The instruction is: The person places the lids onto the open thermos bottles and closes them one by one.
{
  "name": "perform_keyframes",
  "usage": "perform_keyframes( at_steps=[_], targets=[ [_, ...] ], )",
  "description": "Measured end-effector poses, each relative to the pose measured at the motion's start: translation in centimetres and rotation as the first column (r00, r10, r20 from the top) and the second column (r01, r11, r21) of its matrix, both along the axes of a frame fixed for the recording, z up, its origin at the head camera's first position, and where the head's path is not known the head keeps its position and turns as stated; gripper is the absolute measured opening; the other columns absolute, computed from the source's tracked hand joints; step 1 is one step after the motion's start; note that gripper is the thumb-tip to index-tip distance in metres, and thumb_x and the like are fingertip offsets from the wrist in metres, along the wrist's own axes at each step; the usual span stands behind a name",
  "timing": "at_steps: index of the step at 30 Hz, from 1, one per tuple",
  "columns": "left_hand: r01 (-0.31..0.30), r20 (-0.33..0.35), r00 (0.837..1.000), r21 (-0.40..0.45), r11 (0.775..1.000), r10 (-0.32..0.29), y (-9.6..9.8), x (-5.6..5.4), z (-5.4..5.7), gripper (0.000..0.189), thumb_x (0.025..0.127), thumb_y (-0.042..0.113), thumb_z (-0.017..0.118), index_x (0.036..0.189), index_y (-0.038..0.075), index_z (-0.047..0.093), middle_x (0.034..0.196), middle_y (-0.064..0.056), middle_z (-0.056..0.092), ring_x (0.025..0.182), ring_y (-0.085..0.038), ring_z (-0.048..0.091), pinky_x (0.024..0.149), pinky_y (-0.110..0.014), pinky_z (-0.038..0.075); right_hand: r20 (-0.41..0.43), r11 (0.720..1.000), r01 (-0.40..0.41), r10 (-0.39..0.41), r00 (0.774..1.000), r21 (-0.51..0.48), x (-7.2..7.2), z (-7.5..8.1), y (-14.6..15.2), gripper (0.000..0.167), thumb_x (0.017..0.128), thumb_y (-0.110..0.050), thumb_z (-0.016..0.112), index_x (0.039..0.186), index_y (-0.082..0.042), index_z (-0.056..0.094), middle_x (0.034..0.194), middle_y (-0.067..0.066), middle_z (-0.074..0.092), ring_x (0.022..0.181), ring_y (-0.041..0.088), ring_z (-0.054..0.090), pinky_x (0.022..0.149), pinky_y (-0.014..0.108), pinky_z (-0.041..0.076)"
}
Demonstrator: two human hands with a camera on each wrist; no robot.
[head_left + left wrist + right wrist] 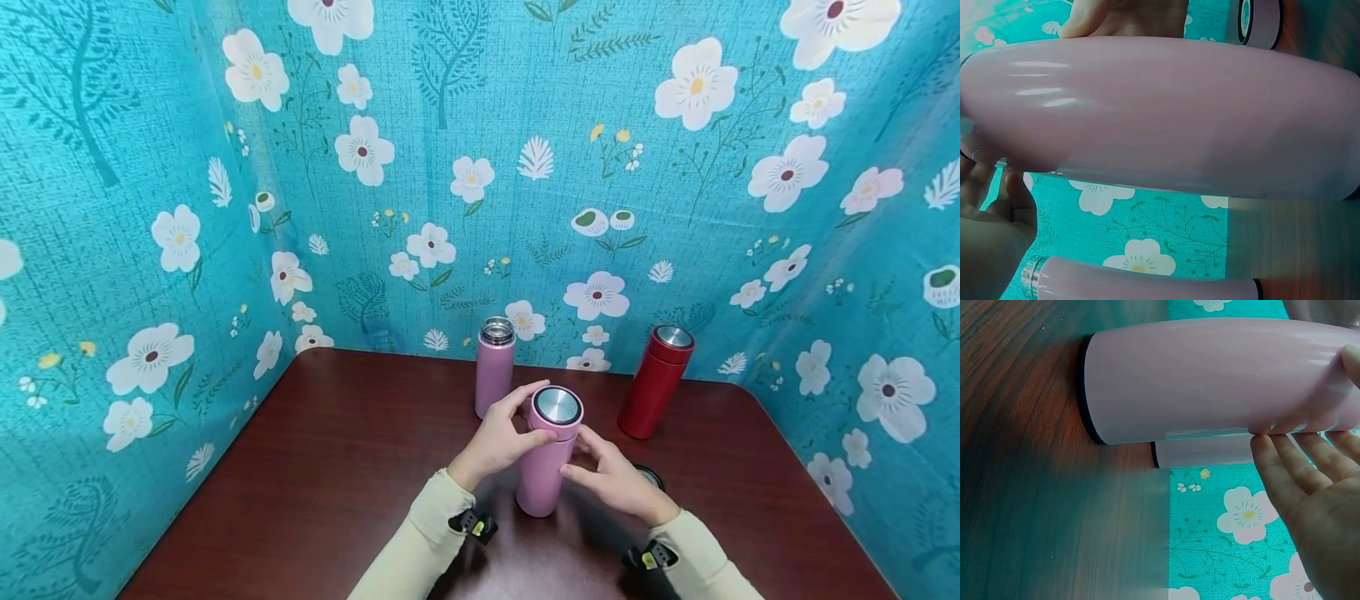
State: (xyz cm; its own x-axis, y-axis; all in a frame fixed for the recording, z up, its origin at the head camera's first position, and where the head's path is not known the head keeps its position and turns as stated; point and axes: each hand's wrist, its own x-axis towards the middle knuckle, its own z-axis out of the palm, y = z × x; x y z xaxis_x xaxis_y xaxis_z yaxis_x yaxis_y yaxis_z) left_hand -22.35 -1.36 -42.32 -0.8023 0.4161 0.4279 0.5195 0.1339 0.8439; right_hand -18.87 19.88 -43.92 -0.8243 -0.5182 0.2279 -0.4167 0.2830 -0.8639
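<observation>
In the head view, a pink thermos (542, 479) with a silver-topped lid (558, 407) stands nearly upright between both hands. My left hand (491, 442) grips it round the lid and neck, with the thumb across the front. Lower on the opposite side, my right hand (618, 485) holds the body between thumb and fingers; the right wrist view shows its fingertips (1262, 442) against the wall. Whether the base touches the table cannot be told. Behind it stands a second pink thermos (493, 379) without a lid, its steel mouth exposed.
A red thermos (654, 387) with its lid on stands at the back right. Partly hidden behind the right hand, a loose pink lid (1266, 24) lies on the dark wooden table (337, 467). Blue flowered cloth (420, 192) walls the back and sides.
</observation>
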Motion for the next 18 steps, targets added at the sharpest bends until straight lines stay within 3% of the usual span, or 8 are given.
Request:
perform_keyframes(
  at_steps=[4, 8, 12, 15, 18],
  targets=[
    [0.03, -0.032, 0.999, 0.023, 0.999, -0.03, -0.1, -0.1, -0.2, 0.062, 0.084, 0.022, 0.073, 0.139, 0.018, 0.046, 0.115, 0.001, 0.059, 0.089, -0.009, 0.052, 0.072, -0.031, 0.049, -0.013, 1.0, 0.01, -0.01, 1.0, 0.003, -0.1, -0.1, 0.0, 0.061, 0.089, -0.008, 0.064, 0.143, -0.006, 0.034, 0.135, 0.014, 0.05, 0.115, 0.01, 0.053, 0.091, 0.031, 0.046],
    [0.061, -0.054, 0.997, 0.054, 0.997, -0.058, -0.1, -0.3, -0.5, 0.063, 0.085, 0.03, 0.072, 0.14, 0.018, 0.045, 0.12, 0.0, 0.057, 0.093, -0.011, 0.052, 0.076, -0.045, 0.048, -0.019, 1.0, 0.028, -0.028, 0.999, -0.005, -0.9, -1.7, 0.4, 0.063, 0.089, -0.011, 0.066, 0.143, -0.012, 0.035, 0.136, 0.009, 0.05, 0.117, 0.012, 0.052, 0.092, 0.032, 0.046],
    [0.053, -0.051, 0.997, 0.06, 0.997, -0.05, 0.0, -0.2, -0.5, 0.063, 0.084, 0.022, 0.074, 0.139, 0.017, 0.045, 0.12, 0.001, 0.057, 0.094, -0.011, 0.052, 0.077, -0.035, 0.048, -0.02, 0.998, 0.05, -0.051, 0.999, -0.026, -1.3, -2.7, 0.4, 0.069, 0.086, -0.009, 0.069, 0.144, -0.017, 0.033, 0.137, 0.006, 0.049, 0.117, 0.013, 0.052, 0.091, 0.034, 0.047],
    [0.045, -0.041, 0.998, 0.058, 0.997, -0.043, 0.0, -0.1, -0.4, 0.064, 0.082, 0.015, 0.074, 0.139, 0.017, 0.046, 0.12, 0.001, 0.057, 0.093, -0.011, 0.052, 0.075, -0.028, 0.047, -0.039, 0.997, 0.06, -0.062, 0.997, -0.052, -0.9, -2.1, -0.3, 0.074, 0.082, -0.007, 0.073, 0.144, -0.013, 0.032, 0.136, 0.011, 0.049, 0.115, 0.017, 0.054, 0.089, 0.037, 0.048],
    [0.04, -0.026, 0.999, 0.049, 0.998, -0.039, 0.0, -0.1, -0.3, 0.064, 0.082, 0.012, 0.074, 0.139, 0.017, 0.045, 0.12, 0.001, 0.057, 0.093, -0.01, 0.052, 0.076, -0.033, 0.049, -0.053, 0.994, 0.085, -0.088, 0.995, -0.066, -0.3, -1.2, -1.1, 0.077, 0.079, -0.008, 0.076, 0.142, -0.009, 0.033, 0.134, 0.014, 0.05, 0.113, 0.019, 0.056, 0.087, 0.038, 0.049]
  ],
)
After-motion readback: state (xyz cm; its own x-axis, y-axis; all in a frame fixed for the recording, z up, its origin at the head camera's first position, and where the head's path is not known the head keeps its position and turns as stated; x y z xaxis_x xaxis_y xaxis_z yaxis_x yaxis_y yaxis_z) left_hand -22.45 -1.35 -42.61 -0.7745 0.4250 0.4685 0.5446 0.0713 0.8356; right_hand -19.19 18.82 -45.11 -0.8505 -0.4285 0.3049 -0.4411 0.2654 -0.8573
